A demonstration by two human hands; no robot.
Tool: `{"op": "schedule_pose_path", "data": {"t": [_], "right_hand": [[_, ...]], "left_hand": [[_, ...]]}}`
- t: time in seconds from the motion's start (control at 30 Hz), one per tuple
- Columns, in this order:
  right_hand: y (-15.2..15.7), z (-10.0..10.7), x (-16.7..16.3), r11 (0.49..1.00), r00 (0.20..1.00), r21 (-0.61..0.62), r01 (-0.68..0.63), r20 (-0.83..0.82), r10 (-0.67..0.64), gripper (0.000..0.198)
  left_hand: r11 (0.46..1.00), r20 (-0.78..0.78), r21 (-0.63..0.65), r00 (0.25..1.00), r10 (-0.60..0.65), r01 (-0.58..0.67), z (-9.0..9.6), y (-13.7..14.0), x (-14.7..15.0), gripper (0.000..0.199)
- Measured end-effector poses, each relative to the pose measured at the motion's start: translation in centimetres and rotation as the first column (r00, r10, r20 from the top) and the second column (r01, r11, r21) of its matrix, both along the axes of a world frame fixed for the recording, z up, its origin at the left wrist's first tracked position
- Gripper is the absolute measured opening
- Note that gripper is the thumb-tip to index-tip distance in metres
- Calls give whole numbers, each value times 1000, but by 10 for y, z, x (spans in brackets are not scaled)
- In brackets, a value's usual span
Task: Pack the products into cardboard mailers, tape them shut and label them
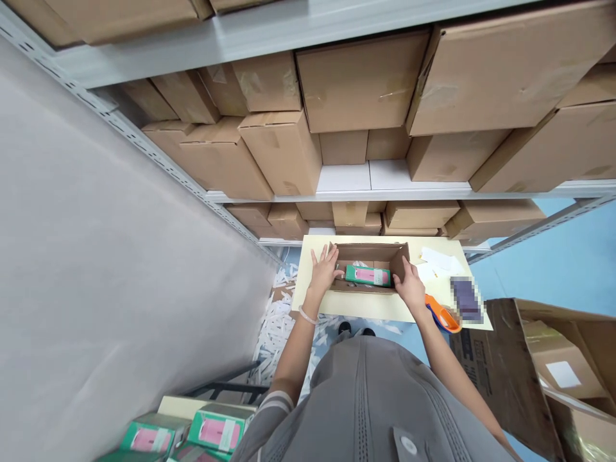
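Observation:
An open cardboard box [368, 251] lies lengthwise across the small cream table. Inside it rests a green and pink product box [369, 275], with some white shredded paper behind it. My left hand [325, 273] is at the box's left end, fingers spread over the edge and thumb pointing inward. At the opposite end my right hand [410, 285] grips the right wall, its thumb toward the inside. Near my right forearm lies an orange and blue tape dispenser [441, 314].
White paper slips [440, 262] and a blurred dark item [466, 299] lie on the table's right [356, 308]. Shelves of cartons [363, 83] rise behind. A large open carton [500, 366] stands right, green and pink boxes [219, 431] lower left. Paper strips [276, 327] litter the floor.

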State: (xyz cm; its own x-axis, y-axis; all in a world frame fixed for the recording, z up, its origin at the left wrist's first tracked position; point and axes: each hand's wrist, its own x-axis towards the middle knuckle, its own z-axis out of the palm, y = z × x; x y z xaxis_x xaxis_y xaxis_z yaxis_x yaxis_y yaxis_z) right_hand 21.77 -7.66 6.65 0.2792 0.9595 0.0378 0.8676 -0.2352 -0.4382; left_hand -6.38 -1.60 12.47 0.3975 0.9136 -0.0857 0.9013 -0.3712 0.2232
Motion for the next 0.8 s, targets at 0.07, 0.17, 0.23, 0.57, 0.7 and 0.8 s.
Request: {"op": "schedule_pose_path", "data": {"t": [0.07, 0.17, 0.23, 0.57, 0.7, 0.8], "right_hand": [[-2, 0, 0, 1000, 1000, -1, -3, 1, 3, 69], [-4, 1, -1, 1000, 1000, -2, -11, 9, 11, 71], [-5, 3, -2, 1000, 1000, -3, -19, 23, 19, 73], [-9, 15, -4, 979, 980, -42, -199, 10, 199, 80], [-11, 7, 0, 954, 958, -100, -284, -3, 285, 69], [-12, -2, 2, 939, 949, -144, -312, -2, 315, 60]], "left_hand": [[1000, 0, -19, 1000, -4, 4, -2, 1, 4, 74], [1000, 7, -26, 1000, 7, -7, -3, 6, 11, 77], [999, 15, -35, 1000, 25, -25, -4, 12, 15, 77], [992, 207, -118, 976, 61, -37, -19, 40, 34, 67], [977, 276, -212, 961, 31, 29, -26, 40, 50, 66], [940, 271, -324, 963, -16, 107, -31, 38, 60, 62]]}}
